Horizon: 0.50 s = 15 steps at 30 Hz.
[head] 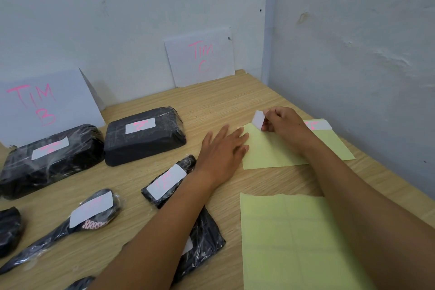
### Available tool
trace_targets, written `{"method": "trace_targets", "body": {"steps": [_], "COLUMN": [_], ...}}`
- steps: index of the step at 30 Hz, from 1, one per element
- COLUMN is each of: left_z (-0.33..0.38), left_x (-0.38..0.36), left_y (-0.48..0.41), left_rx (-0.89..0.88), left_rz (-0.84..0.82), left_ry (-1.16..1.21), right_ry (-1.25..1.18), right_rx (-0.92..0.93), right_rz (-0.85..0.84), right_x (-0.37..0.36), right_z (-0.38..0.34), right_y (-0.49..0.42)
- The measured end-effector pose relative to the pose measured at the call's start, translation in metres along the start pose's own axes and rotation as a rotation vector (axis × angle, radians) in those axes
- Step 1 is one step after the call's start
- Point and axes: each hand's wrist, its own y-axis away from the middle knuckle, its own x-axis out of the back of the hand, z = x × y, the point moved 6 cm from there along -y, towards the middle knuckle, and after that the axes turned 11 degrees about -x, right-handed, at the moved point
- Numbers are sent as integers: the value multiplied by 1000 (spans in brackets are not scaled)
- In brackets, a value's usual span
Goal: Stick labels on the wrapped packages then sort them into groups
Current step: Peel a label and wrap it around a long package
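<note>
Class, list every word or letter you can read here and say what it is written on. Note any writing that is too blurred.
"TIM B": pink, on the left white card.
"TIM C": pink, on the back white card.
Pink marks on the package labels: too blurred to read.
Pink marks on the sheet label behind the right hand: partly hidden, unreadable.
Peeled label in that hand: no writing shows.

Flat package (207,235): part-covered by left forearm (164,231), its label (188,245) mostly hidden. Left-edge package (9,228): cut off. Bottom-edge package (81,283): cut off, only a corner shows. Brush package label (91,212) writing: unreadable
</note>
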Motion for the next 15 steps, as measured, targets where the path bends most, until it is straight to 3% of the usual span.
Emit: {"method": "trace_targets", "body": {"steps": [10, 15], "left_z": [-1, 0], "left_x": [-2, -1], "left_y": [-1, -2], "left_rx": [12, 19], "left_rz": [-47, -66], "left_ry": [-41, -24], "right_ry": [-502, -673], "right_rx": [-179, -181], "right_rz": [71, 134], "right_x": [7, 10], "right_z": [12, 11], "right_y": [-5, 1]}}
